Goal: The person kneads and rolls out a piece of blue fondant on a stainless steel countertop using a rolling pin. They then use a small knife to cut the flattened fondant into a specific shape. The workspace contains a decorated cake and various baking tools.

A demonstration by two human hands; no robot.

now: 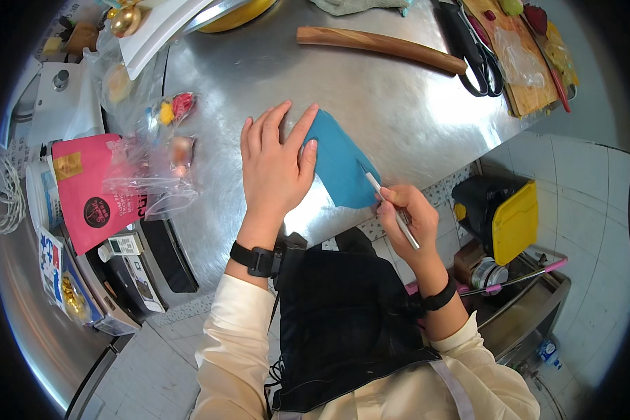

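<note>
A thin blue sheet [344, 163], which looks like rolled fondant, lies flat on the steel table [231, 157] before me. My left hand [278, 168] is palm down at its left side, fingers spread, with the thumb and index fingertip on the sheet's edge. Between the thumb and fingers of my right hand [412, 218] is a slim, pen-like craft knife [374, 182]. Its thin tip touches or hovers just over the sheet near the right edge; I cannot tell which. Part of the knife's handle is hidden by my fingers.
A wooden rolling pin [383, 47] lies across the far side. At far right, a wooden board [530, 97] holds scraps. To the left sit a pink pouch [92, 184] and a clear plastic bag [173, 197] with coloured lumps. A yellow-lidded bin [514, 223] stands below the table's right edge.
</note>
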